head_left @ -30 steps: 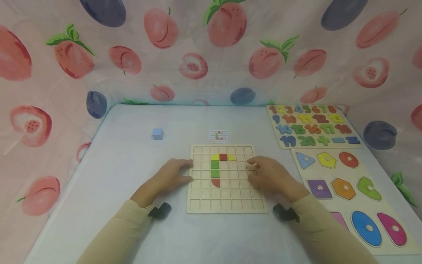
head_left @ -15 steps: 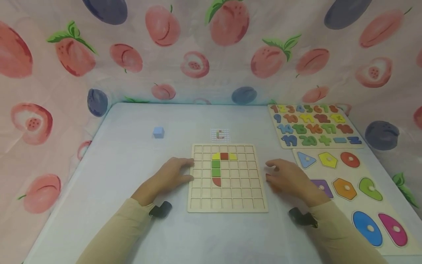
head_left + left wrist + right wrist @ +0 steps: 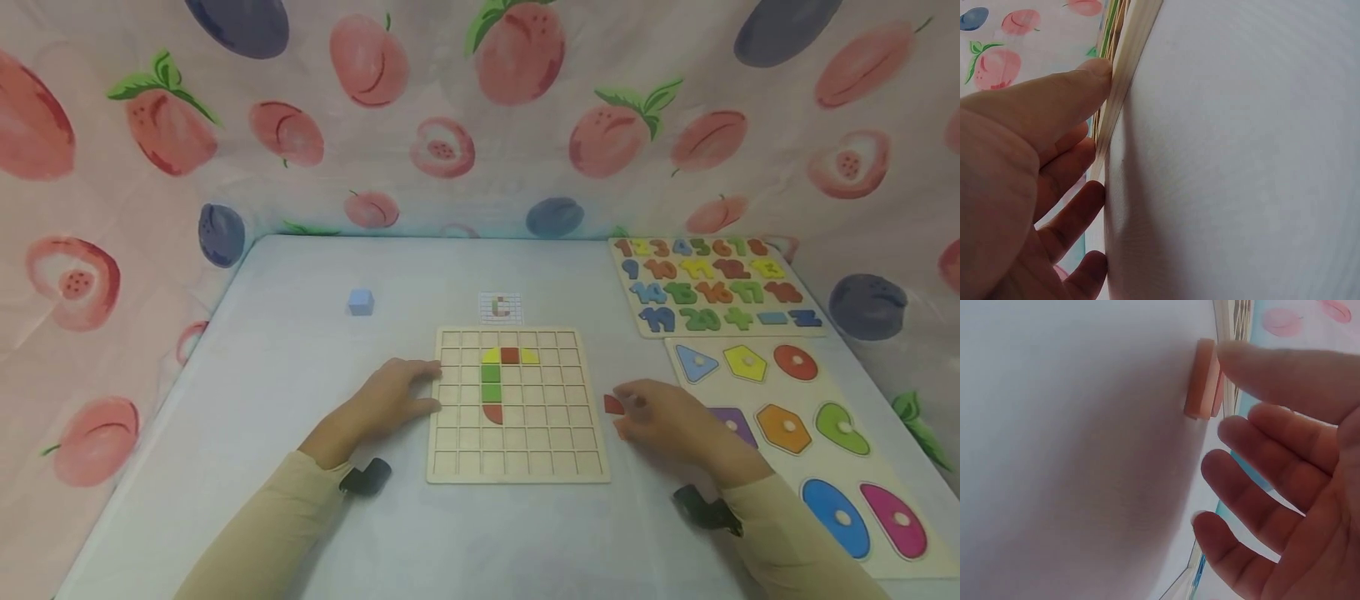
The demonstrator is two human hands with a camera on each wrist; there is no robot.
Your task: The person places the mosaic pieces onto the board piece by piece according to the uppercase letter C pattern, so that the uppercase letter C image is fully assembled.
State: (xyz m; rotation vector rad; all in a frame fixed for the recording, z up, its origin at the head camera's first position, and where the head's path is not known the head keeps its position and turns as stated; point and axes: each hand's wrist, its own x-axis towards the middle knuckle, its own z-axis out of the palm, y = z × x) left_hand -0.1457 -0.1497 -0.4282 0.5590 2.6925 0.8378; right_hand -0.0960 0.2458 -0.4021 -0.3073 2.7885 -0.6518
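A wooden grid board (image 3: 555, 454) lies on the table, bearing a red square piece (image 3: 510, 356), two green squares, a yellow rounded piece (image 3: 530, 357) at either side of the red square, and a red rounded piece (image 3: 492, 413). At its left edge my left hand (image 3: 382, 400) rests with fingers extended; the left wrist view has the thumb touching the rim. Right of the board, a loose red piece (image 3: 613, 404) sits on the table. My right hand (image 3: 663, 421) is beside it, thumb close to the block (image 3: 1200, 378), fingers loosely bent and apart.
A small pattern card (image 3: 500, 308) lies behind the board, and a blue cube (image 3: 361, 302) stands to its left. On the right are a number puzzle board (image 3: 630, 312) and a shape puzzle board (image 3: 720, 450), partly under the right forearm.
My right hand has moved off the board's right edge, rightward and slightly nearer me. The loose red piece now shows by its fingertips. The left hand stays at the board.
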